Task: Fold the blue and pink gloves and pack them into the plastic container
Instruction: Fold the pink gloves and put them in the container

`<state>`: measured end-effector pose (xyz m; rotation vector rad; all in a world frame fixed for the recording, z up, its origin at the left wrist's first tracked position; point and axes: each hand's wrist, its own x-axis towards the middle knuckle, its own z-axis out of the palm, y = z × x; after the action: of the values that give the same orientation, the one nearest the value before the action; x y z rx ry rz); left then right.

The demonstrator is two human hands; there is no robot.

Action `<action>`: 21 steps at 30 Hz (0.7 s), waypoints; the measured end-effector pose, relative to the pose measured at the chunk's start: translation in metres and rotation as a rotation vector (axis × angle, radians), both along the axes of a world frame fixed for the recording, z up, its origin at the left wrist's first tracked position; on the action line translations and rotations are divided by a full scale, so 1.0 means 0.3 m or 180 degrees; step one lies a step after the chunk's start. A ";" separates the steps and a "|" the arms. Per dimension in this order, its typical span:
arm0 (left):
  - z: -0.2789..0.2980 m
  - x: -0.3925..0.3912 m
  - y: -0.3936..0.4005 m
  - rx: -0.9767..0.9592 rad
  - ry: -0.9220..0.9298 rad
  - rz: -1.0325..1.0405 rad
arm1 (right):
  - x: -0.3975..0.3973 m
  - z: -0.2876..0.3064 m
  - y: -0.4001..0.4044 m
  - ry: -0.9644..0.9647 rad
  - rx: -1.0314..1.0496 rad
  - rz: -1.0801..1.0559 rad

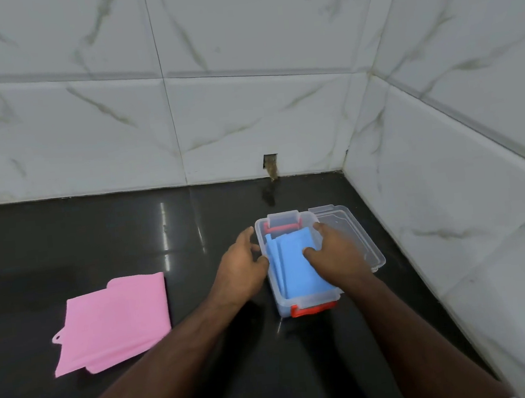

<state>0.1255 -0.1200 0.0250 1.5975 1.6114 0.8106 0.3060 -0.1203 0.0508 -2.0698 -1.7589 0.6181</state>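
Note:
The clear plastic container (pixel 284 306) with red latches stands on the black counter, right of centre. Inside it lies the folded blue glove (pixel 288 261). My right hand (pixel 335 252) rests on the blue glove inside the container, thumb and fingers curled round its right side. My left hand (pixel 242 265) is against the container's left wall, thumb at the rim, fingers loosely spread. The pink glove (pixel 115 321) lies folded flat on the counter at the left, apart from both hands.
The container's clear lid (pixel 352 231) lies on the counter behind and right of the container. White marble-look tiled walls close the back and the right side. A small hole (pixel 270 165) is in the back wall just above the counter.

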 end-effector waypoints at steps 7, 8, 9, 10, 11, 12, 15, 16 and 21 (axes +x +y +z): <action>0.003 -0.166 -0.022 -0.0029 -0.0078 0.0437 | -0.168 -0.021 0.014 0.0235 0.0084 0.0430; 0.000 -0.193 -0.028 -0.0049 -0.0099 0.0522 | -0.195 -0.023 0.016 0.0286 0.0087 0.0483; -0.002 -0.222 -0.035 -0.0054 -0.0105 0.0597 | -0.224 -0.022 0.016 0.0314 0.0084 0.0531; -0.004 -0.251 -0.043 -0.0053 -0.0105 0.0661 | -0.255 -0.024 0.017 0.0335 0.0079 0.0579; -0.005 -0.279 -0.051 -0.0049 -0.0112 0.0714 | -0.283 -0.025 0.017 0.0357 0.0083 0.0628; -0.005 -0.305 -0.058 -0.0045 -0.0119 0.0759 | -0.308 -0.028 0.017 0.0378 0.0080 0.0672; -0.011 -0.373 -0.073 -0.0038 -0.0098 0.0856 | -0.375 -0.033 0.015 0.0392 0.0034 0.0747; -0.012 -0.390 -0.078 -0.0019 -0.0078 0.0879 | -0.395 -0.034 0.012 0.0381 0.0034 0.0765; -0.007 -0.474 -0.105 0.0017 0.0007 0.0847 | -0.468 -0.039 -0.011 0.0366 0.0074 0.0830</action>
<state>-0.0168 -0.1514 0.0228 1.4048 1.8498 0.9502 0.1657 -0.1236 0.0391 -1.7654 -1.9732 0.7692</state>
